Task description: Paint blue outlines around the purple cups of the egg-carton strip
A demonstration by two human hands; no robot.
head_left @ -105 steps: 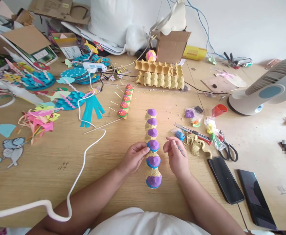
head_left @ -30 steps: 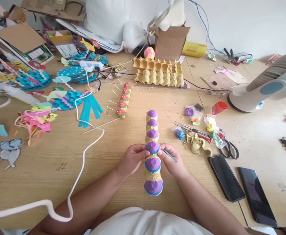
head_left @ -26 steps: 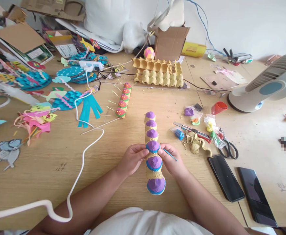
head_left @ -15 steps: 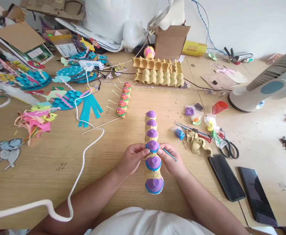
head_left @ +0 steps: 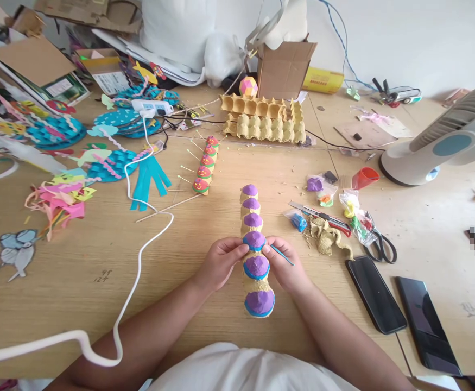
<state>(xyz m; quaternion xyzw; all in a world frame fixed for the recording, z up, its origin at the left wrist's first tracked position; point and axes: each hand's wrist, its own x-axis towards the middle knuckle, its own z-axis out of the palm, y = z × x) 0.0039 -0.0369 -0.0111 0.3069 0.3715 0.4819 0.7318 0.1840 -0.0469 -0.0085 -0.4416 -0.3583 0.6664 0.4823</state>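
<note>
Between my hands is a strip of egg carton [head_left: 257, 283], its several bumps capped in purple clay. Blue clay bands edge the three bumps nearest me; the farther ones show purple only. My left hand [head_left: 221, 262] grips the strip's left side, thumb against the blue-banded bump in the middle. On the other side my right hand [head_left: 285, 264] pinches the same bump. A thin blue strand [head_left: 282, 255], perhaps clay or a small tool, sticks out from my right fingers. Beyond lies a finished-looking red and green caterpillar strip [head_left: 205, 165] with faces and pins.
Bags of coloured clay [head_left: 298, 221], a box cutter [head_left: 321, 216], scissors [head_left: 381, 247] and two phones [head_left: 375, 293] lie at right. A white fan [head_left: 436, 144] stands behind them. A white cable [head_left: 139, 260] crosses the left side. Egg cartons [head_left: 270, 127] sit at the back.
The near end of the egg carton strip has swung slightly right and its far end slightly left. Both hands keep their hold on it.
</note>
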